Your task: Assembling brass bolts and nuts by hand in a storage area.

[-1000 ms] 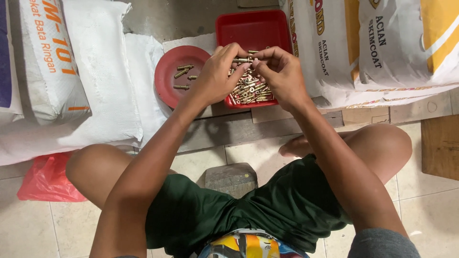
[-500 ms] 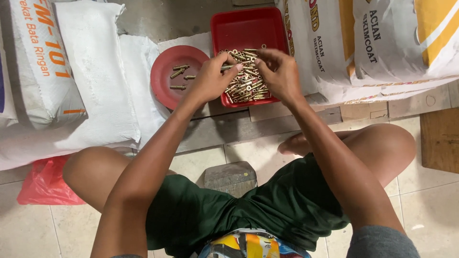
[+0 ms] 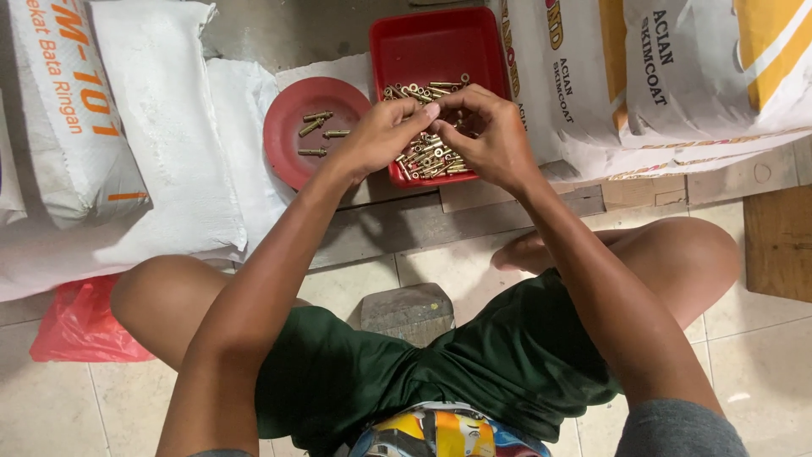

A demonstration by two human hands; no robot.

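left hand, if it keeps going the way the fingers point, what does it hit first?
The left hand points up and to the right, over the red square tray. Its fingertips already meet the right hand, so that comes first; past it, probably the brass bolts heaped in the tray. Height above them is unclear.

Left hand (image 3: 381, 135): upper centre of the frame, palm down, fingers curled, fingertips (image 3: 431, 110) meeting those of the other hand. Right hand (image 3: 491, 135): just beside it to the right, fingers bent inward, pinched toward the left fingertips. Both forearms: bare, extended up-frame from the lower edge, converging at the hands. Knees: bent and spread, one at left centre, one at right centre.
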